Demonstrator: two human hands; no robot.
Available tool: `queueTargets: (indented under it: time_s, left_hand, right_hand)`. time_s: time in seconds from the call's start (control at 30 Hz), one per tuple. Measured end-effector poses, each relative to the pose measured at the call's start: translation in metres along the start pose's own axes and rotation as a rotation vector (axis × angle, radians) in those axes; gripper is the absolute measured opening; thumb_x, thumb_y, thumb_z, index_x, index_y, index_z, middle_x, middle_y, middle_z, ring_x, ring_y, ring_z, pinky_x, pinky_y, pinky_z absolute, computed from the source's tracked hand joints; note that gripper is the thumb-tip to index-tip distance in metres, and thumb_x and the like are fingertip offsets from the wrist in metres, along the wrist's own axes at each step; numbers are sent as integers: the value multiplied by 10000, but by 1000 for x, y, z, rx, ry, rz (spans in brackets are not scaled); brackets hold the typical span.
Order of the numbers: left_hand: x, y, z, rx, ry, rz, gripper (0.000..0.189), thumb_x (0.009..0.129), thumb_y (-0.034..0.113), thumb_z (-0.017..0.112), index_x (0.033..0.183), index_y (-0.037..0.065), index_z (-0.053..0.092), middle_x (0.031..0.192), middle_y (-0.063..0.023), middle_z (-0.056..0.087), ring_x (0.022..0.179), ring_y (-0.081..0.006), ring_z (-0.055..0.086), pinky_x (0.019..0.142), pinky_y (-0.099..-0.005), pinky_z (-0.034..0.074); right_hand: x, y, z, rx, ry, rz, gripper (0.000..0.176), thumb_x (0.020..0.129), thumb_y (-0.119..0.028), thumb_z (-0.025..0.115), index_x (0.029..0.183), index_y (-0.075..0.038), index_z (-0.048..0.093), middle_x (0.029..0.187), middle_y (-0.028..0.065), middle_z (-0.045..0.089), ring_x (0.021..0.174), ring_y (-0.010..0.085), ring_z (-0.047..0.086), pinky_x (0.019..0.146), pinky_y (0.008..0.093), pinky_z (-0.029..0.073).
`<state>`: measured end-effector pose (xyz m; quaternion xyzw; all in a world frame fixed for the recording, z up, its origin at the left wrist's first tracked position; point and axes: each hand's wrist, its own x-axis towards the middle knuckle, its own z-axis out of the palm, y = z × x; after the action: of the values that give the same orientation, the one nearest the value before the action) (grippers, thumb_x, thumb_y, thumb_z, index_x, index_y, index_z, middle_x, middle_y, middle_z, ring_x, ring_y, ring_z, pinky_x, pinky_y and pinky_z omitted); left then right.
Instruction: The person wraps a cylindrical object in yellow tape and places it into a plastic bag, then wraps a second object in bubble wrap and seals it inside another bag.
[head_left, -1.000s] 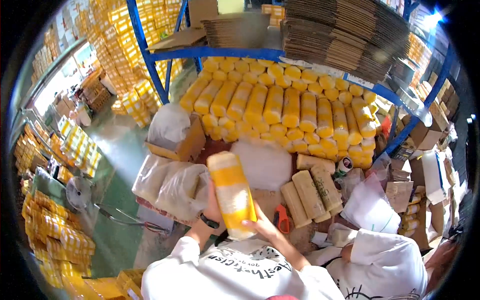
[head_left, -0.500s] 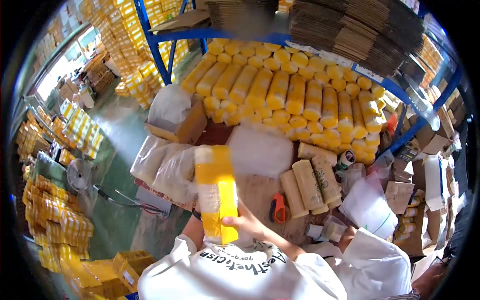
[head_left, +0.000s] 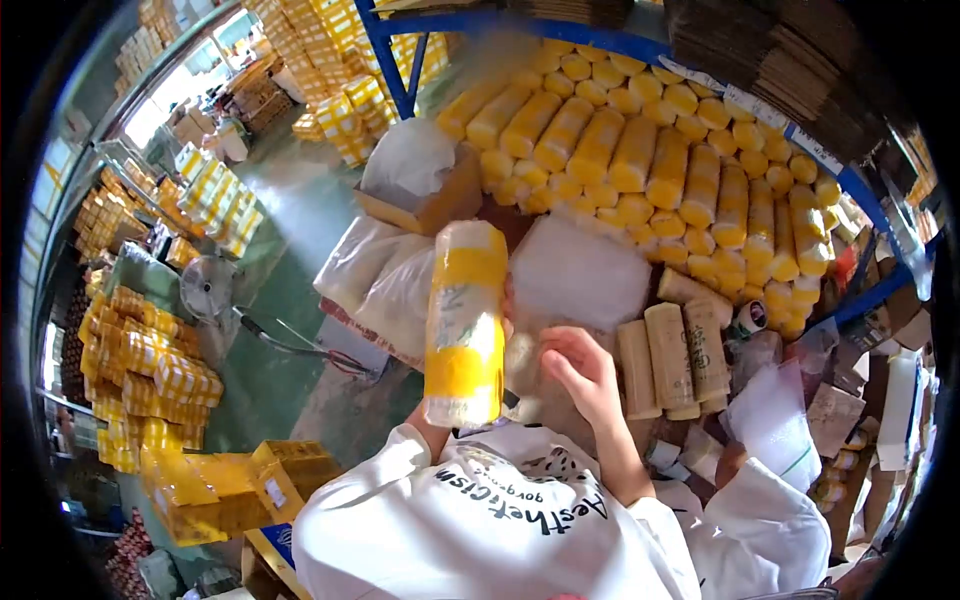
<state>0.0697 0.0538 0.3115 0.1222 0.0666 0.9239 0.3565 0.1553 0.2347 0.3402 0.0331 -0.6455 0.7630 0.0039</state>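
Observation:
A wrapped cylinder (head_left: 466,320) in clear bubble wrap, banded with yellow tape, stands nearly upright in front of my chest. My left hand (head_left: 509,302) grips it from behind; only its fingertips at the right edge and the wrist below show. Dark markings are visible through the wrap. To the right of the cylinder, my right hand (head_left: 585,372) is raised and apart from it, fingers loosely bent and spread, nothing seen in it. A blurred pale object (head_left: 524,362) lies between the cylinder and my right hand; I cannot make out its kind.
Yellow-taped rolls (head_left: 640,150) are stacked behind the table under a blue rack (head_left: 520,30). Beige printed packages (head_left: 675,350) lie at the right, beside a co-worker's white sleeve (head_left: 765,520). A white sheet stack (head_left: 580,265) and an open carton (head_left: 435,205) stand ahead.
My right hand has let go of the tape at the cylinder's lower end and moved right. The cylinder has turned, now showing dark markings. The camera view has shifted left.

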Motion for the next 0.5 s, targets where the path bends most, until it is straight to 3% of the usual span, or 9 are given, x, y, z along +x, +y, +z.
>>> queueTargets:
  time_s: [0.13,0.2,0.27,0.3,0.4,0.5]
  left_hand:
    - [4,13,13,23,-20,40,522,880,459,549,1253,98,491,1168,-41,577,994,-180,572,857,-298,468]
    - [3,15,17,33,-22,70,528,878,458,552,1260,99,487,1174,-40,574,999,-179,569,861,-299,464]
    - [4,21,21,43,-33,99,534,877,456,556,1266,99,482,1180,-40,571,1005,-178,567,865,-299,461]
    - [4,24,24,53,-37,114,537,876,455,557,1270,99,480,1183,-40,570,1007,-177,565,867,-300,460]
    - [1,36,30,100,-33,164,547,873,453,562,1280,100,473,1192,-40,565,1015,-175,562,873,-301,455]
    - [-7,43,36,155,-6,193,557,870,451,567,1290,100,467,1201,-40,561,1024,-173,558,879,-302,450]
  right_hand:
    - [-1,2,29,-3,35,-146,409,866,-81,588,1257,-11,489,1250,102,500,1091,161,523,874,294,468]
    - [1,5,44,-178,-108,-377,717,812,-274,655,1394,-19,321,1427,186,320,1322,324,319,1055,423,313]
    - [2,-8,58,-467,-269,-582,820,806,-370,648,1412,17,253,1462,219,245,1377,365,198,1096,463,211]
    - [0,0,67,-321,-297,-575,863,806,-438,637,1402,52,250,1464,248,220,1387,383,161,1104,489,164]
    - [-4,-7,68,-460,-465,-731,872,793,-460,651,1389,55,277,1451,244,251,1372,393,202,1106,515,142]
    - [-13,-7,65,-425,-606,-891,663,811,-380,655,1281,44,457,1305,204,473,1290,342,385,1108,546,117]
